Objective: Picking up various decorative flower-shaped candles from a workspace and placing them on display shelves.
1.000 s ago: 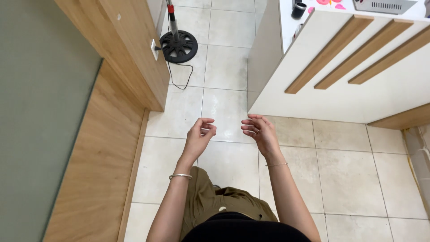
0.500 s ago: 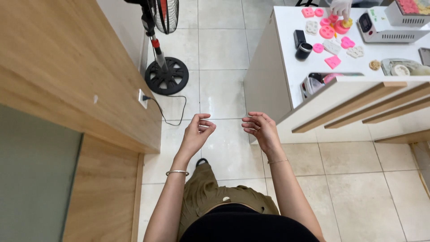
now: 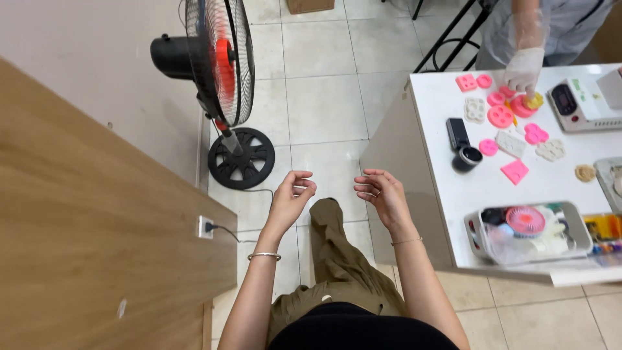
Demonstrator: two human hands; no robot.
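Since half a second ago the view has tipped up and forward: the fan now shows blades and cage, not just its base, and the white tabletop at the right has come much further into sight, while both hands stay raised in front of the body as before.

Left hand hovers over the tiled floor, fingers loosely curled and apart, thumb near the forefinger, holding nothing; a thin bangle circles its wrist. Right hand hangs just right of it, near the tabletop's left edge, fingers likewise bent and apart, empty. The two hands are near each other but not touching.

Below them an olive trouser leg steps forward. At the left, a wooden panel carries a wall socket with a plug and cable in it.

On the tabletop lie pink moulds, white moulds, a small black cup, and nearer, a grey tray of mixed items. At the far right, another person's gloved hand touches a yellow piece beside a small scale.
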